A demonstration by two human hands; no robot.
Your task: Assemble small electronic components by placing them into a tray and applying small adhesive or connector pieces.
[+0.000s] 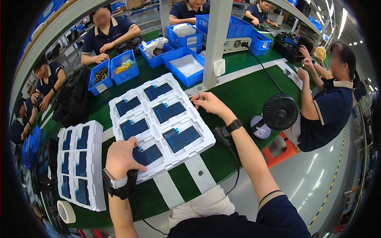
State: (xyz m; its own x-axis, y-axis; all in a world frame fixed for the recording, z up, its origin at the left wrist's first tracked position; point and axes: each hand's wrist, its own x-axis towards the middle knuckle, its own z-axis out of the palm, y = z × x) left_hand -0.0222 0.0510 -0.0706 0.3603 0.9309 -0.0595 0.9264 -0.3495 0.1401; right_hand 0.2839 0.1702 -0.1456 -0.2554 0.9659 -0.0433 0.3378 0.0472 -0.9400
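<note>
Left hand is spread wide at the blue pouch battery near-left in the white tray; right hand, just beside tray's right edge: grip can't be told. Battery could get dinged if pinched unevenly.

twelve panels, one black fan; one tape roll

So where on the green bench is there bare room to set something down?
Right of the white tray, between pillar, black cable and fan. A narrower patch lies along the tray's near edge, crossed by pale strips. Crowded: blue bins beyond the tray, stacked trays to its left.
</note>
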